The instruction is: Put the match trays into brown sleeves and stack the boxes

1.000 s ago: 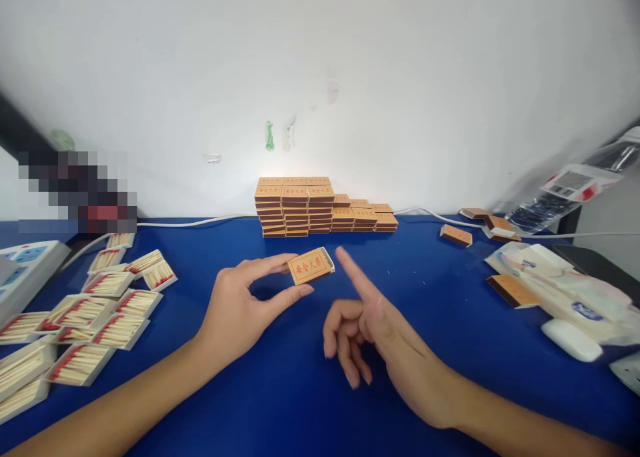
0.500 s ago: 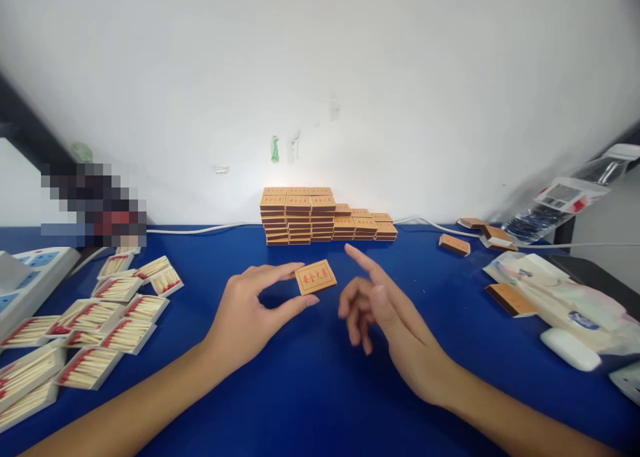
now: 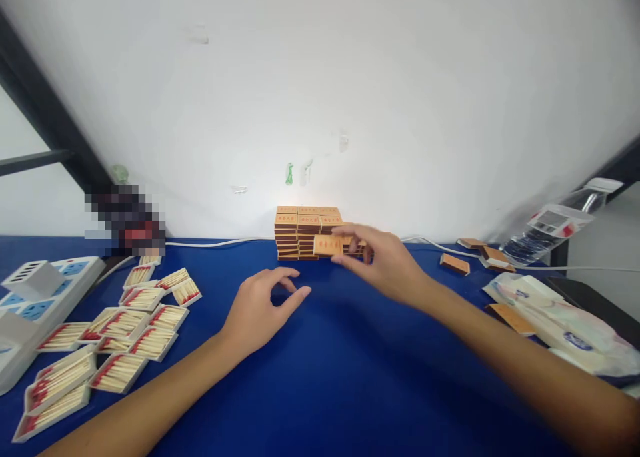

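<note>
My right hand (image 3: 383,260) is stretched forward over the blue table (image 3: 325,377) and pinches an orange matchbox (image 3: 328,245) between thumb and fingers. The box hangs just in front of the stepped pile of orange matchboxes (image 3: 307,230) that stands against the white wall. The lower right part of the pile is hidden behind this hand. My left hand (image 3: 263,307) rests on the table nearer to me, fingers curved and apart, with nothing in it.
Several open trays of red-tipped matches (image 3: 125,323) lie at the left, beside a white power strip (image 3: 35,290). At the right are loose matchbox sleeves (image 3: 455,263), a plastic bottle (image 3: 550,227), wrapped packets (image 3: 555,317) and a white cable (image 3: 210,243) along the wall.
The matchbox passed from my left hand to my right hand, which carried it forward to the pile. My left hand let go and stayed on the table. The view tilted up.
</note>
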`<action>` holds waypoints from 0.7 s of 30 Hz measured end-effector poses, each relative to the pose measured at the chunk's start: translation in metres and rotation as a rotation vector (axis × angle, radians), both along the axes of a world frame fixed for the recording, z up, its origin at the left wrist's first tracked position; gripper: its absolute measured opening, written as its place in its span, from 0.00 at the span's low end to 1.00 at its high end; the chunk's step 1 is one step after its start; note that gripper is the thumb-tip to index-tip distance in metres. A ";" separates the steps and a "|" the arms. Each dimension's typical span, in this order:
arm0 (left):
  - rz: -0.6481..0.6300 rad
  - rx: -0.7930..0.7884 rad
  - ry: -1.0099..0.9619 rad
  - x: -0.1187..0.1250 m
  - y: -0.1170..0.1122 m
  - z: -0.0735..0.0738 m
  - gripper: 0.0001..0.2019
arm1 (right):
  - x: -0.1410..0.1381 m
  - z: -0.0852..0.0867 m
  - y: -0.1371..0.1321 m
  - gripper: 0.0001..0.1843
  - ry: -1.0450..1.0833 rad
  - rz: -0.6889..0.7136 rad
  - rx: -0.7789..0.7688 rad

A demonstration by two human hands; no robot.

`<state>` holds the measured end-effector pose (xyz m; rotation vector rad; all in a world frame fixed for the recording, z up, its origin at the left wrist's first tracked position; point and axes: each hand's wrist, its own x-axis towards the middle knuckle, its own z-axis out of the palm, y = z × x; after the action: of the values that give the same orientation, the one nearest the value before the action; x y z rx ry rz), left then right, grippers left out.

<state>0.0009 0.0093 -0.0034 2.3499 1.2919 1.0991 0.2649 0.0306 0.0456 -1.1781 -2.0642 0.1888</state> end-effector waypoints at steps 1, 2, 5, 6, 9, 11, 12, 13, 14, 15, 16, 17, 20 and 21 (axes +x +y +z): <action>-0.003 0.049 0.065 -0.002 0.004 -0.002 0.13 | 0.004 0.010 0.014 0.20 -0.010 -0.031 0.017; -0.009 0.095 0.127 -0.004 0.007 -0.005 0.12 | 0.009 0.019 0.028 0.19 -0.009 -0.060 0.038; -0.033 0.178 0.252 -0.007 0.010 -0.011 0.12 | 0.027 0.041 0.059 0.21 0.081 -0.099 0.064; -0.041 0.190 0.277 -0.006 0.010 -0.012 0.11 | 0.031 0.046 0.065 0.20 0.094 -0.104 0.064; -0.070 0.230 0.316 -0.004 0.007 -0.014 0.10 | 0.023 0.054 0.078 0.16 0.081 -0.075 0.042; -0.079 0.236 0.322 -0.003 0.006 -0.014 0.10 | 0.003 0.055 0.083 0.15 0.054 -0.035 0.021; -0.082 0.236 0.321 -0.003 0.006 -0.015 0.10 | -0.010 0.054 0.086 0.15 0.034 -0.014 0.002; -0.085 0.234 0.319 -0.003 0.006 -0.015 0.10 | -0.023 0.052 0.089 0.15 0.012 0.005 -0.009; -0.088 0.232 0.318 -0.003 0.006 -0.015 0.10 | -0.035 0.051 0.093 0.14 -0.011 0.016 -0.004; -0.093 0.231 0.318 -0.003 0.006 -0.016 0.10 | -0.046 0.049 0.097 0.13 -0.032 0.030 0.001; -0.099 0.232 0.320 -0.003 0.006 -0.016 0.10 | -0.055 0.047 0.102 0.12 -0.060 0.052 0.009; -0.105 0.234 0.324 -0.003 0.006 -0.015 0.10 | -0.062 0.045 0.106 0.11 -0.097 0.066 0.028; -0.116 0.243 0.344 -0.003 0.005 -0.014 0.10 | -0.074 0.040 0.117 0.06 -0.197 0.086 0.098; -0.116 0.246 0.352 -0.003 0.004 -0.014 0.11 | -0.076 0.038 0.119 0.05 -0.214 0.081 0.119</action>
<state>-0.0022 0.0135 -0.0171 2.8641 1.1588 0.8797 0.1894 0.1491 0.0841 -1.0816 -2.2777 -0.0237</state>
